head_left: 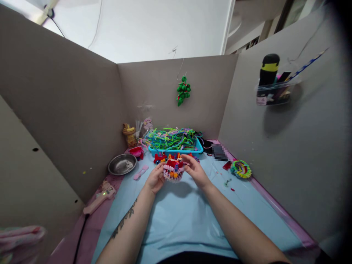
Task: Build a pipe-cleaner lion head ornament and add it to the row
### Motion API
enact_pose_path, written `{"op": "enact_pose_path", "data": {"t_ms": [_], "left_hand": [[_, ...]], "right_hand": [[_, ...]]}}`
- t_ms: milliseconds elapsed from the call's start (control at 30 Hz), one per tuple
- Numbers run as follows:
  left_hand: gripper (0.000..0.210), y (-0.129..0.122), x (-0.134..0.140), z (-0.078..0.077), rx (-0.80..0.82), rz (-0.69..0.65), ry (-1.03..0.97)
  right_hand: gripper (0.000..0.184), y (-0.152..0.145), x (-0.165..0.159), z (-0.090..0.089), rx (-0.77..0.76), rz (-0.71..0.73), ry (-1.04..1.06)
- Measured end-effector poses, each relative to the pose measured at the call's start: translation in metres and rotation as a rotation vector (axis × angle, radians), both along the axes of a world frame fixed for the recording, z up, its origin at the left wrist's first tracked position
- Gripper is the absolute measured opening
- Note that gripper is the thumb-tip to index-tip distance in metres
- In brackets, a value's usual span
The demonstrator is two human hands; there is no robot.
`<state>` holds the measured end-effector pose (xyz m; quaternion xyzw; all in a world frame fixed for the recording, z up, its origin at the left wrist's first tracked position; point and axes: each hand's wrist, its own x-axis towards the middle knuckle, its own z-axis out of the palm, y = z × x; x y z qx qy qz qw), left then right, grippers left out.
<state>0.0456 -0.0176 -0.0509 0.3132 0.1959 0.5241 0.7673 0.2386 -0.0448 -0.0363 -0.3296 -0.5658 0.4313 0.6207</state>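
Note:
Between my hands, above the blue table cover, is a small round fuzzy craft piece (173, 175). It looks made of pipe cleaners, with pale pink and white ridges outside, red inside, and orange and dark bits on the front. My left hand (156, 178) pinches its left side between thumb and fingers. On the right, my right hand (197, 171) has thumb and curled fingertips at the piece's upper rim. Just behind it lie red and multicoloured fuzzy pieces (159, 158), partly hidden by the held piece and my fingers.
A blue tray (176, 151) heaped with bright pipe cleaners stands at the back. Leftward are a metal bowl (117, 165), a pink flat tool (141, 172) and a pink glue gun (100, 200) with its light on. Coiled colourful stems (241, 169) sit at right. Grey panels (176, 88) enclose the table.

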Motion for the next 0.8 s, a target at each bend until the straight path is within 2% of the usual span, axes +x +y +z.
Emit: {"op": "enact_pose_path", "data": {"t_ms": [133,233,333,467,633,700,800], "left_hand": [[0.010,0.006,0.001,0.006,-0.139,0.256,-0.189],[0.015,0.007,0.002,0.012,-0.210,0.317,-0.222],[0.017,0.005,0.004,0.012,-0.237,0.288,-0.213],[0.017,0.004,0.007,0.007,-0.234,0.224,-0.166],[0.014,0.002,0.005,0.001,-0.136,0.051,-0.101],[0.020,-0.001,0.004,0.000,-0.059,-0.001,-0.079],[0.036,-0.002,0.004,-0.002,0.028,-0.001,-0.028]], "right_hand": [[0.040,0.008,-0.006,-0.014,-0.178,-0.023,0.149],[0.039,0.008,-0.012,-0.021,-0.314,0.092,0.176],[0.037,0.003,-0.018,-0.019,-0.439,0.254,0.227],[0.037,-0.003,-0.023,-0.012,-0.521,0.429,0.438],[0.031,0.001,-0.022,-0.014,-0.533,0.402,0.594],[0.028,0.003,-0.021,-0.016,-0.535,0.383,0.594],[0.032,0.003,-0.021,-0.018,-0.512,0.343,0.562]]}}
